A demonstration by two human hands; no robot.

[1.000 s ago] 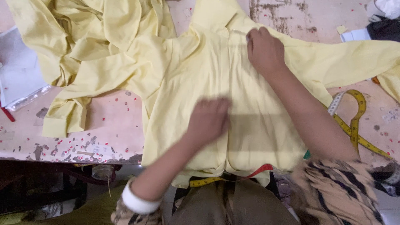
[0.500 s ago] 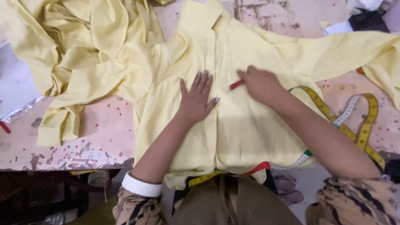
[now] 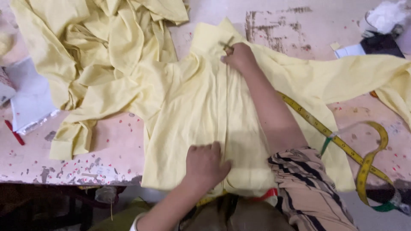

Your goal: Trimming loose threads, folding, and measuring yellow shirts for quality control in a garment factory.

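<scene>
A pale yellow shirt (image 3: 188, 111) lies flat on a worn pink table (image 3: 107, 154), collar away from me and its front seam running down the middle. My right hand (image 3: 239, 57) reaches to the collar, and its fingers pinch the fabric at the top of the seam. My left hand (image 3: 205, 164) rests with curled fingers on the seam near the hem at the table's front edge. Whether the right hand also holds something small is hidden.
A heap of more yellow cloth (image 3: 107, 42) covers the back left. A yellow tape measure (image 3: 368, 158) curls on the right, partly under my right arm. White sheets (image 3: 30, 98) and a red stick (image 3: 14, 132) lie at the left edge. White stuffing (image 3: 385, 15) and a dark item (image 3: 381, 42) sit at the back right.
My right hand moved from mid-shirt up to the collar. My left hand slid down from the chest to the hem. The red tip seen in the right hand no longer shows.
</scene>
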